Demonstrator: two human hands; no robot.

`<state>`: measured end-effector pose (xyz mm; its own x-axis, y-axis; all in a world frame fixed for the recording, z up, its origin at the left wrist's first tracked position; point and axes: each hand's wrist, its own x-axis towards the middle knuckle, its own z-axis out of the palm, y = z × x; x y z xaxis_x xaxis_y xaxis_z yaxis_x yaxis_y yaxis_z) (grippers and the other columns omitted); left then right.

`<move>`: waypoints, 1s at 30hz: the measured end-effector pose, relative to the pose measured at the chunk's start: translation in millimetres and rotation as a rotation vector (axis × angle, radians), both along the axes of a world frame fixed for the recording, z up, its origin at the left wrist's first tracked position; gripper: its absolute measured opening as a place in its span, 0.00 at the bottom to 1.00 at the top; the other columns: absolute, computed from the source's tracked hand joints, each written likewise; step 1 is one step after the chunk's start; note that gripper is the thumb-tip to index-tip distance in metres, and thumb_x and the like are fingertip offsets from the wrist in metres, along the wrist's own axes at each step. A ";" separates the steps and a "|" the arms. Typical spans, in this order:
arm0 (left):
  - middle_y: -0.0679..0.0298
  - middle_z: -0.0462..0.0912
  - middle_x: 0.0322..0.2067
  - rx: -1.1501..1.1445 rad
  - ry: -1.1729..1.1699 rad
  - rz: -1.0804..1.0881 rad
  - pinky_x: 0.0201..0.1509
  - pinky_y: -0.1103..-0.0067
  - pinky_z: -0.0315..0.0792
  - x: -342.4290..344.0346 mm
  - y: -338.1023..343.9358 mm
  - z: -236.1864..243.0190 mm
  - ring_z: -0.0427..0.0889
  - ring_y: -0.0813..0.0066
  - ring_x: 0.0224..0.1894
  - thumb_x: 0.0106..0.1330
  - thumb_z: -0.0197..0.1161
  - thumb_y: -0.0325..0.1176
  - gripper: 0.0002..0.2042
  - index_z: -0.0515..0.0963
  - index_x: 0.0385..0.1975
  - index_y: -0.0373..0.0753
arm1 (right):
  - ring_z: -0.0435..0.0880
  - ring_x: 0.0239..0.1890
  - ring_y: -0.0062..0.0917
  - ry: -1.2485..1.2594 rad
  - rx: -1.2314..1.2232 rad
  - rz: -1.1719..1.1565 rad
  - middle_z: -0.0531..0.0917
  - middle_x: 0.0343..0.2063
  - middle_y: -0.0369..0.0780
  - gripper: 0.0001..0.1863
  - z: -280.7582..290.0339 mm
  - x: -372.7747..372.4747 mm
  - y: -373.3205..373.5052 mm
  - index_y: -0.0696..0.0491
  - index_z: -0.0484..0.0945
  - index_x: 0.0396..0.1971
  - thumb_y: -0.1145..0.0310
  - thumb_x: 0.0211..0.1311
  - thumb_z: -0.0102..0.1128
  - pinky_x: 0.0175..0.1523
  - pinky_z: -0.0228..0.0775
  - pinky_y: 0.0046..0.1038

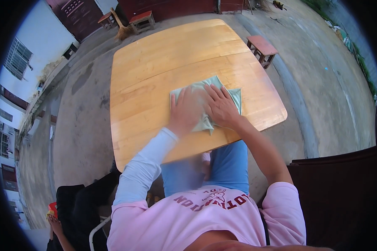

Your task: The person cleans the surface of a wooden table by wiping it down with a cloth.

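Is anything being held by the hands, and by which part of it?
No clear grip shows: the right hand lies spread atop the pale green cloth, toward its right; the left hand, toward its left, is too blurred to tell.

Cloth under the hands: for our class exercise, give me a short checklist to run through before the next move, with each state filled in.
1. Right hand on the cloth, fingers spread: ok.
2. Left hand over the cloth: ok, though motion blur hides its exact contact.
3. Cloth lying smooth: not ok; it is creased, with folds at its right side.
4. Cloth within the edges of the wooden tabletop: ok.
5. Cloth damp or dry: cannot tell.
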<state>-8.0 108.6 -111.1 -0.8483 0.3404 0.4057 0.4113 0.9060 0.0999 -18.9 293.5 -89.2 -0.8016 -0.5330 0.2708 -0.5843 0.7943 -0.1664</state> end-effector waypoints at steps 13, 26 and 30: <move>0.48 0.58 0.65 -0.034 -0.161 -0.359 0.69 0.49 0.41 74.0 31.8 22.9 0.53 0.52 0.68 0.64 0.53 0.48 0.30 0.62 0.63 0.38 | 0.59 0.67 0.40 0.012 -0.083 -0.096 0.64 0.63 0.47 0.26 10.8 103.2 47.3 0.53 0.67 0.59 0.62 0.60 0.52 0.69 0.44 0.46; 0.56 0.56 0.67 -0.002 -0.082 -0.199 0.70 0.52 0.44 -96.9 67.2 14.2 0.53 0.58 0.70 0.65 0.49 0.41 0.27 0.59 0.65 0.43 | 0.51 0.71 0.35 -0.125 0.106 -0.231 0.57 0.68 0.40 0.28 26.6 -66.9 53.1 0.49 0.58 0.66 0.57 0.67 0.40 0.72 0.37 0.39; 0.56 0.56 0.67 0.003 -0.092 -0.108 0.70 0.52 0.44 -133.3 77.3 12.9 0.53 0.59 0.70 0.67 0.47 0.42 0.27 0.59 0.65 0.43 | 0.50 0.71 0.33 -0.101 0.060 -0.255 0.56 0.69 0.39 0.28 13.0 -111.4 51.6 0.47 0.58 0.66 0.57 0.67 0.39 0.73 0.38 0.38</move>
<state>-141.3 185.8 -98.2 -0.8405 0.4306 0.3288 0.4952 0.8568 0.1440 -130.2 345.1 -76.2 -0.9332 -0.3232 0.1569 -0.3471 0.9238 -0.1617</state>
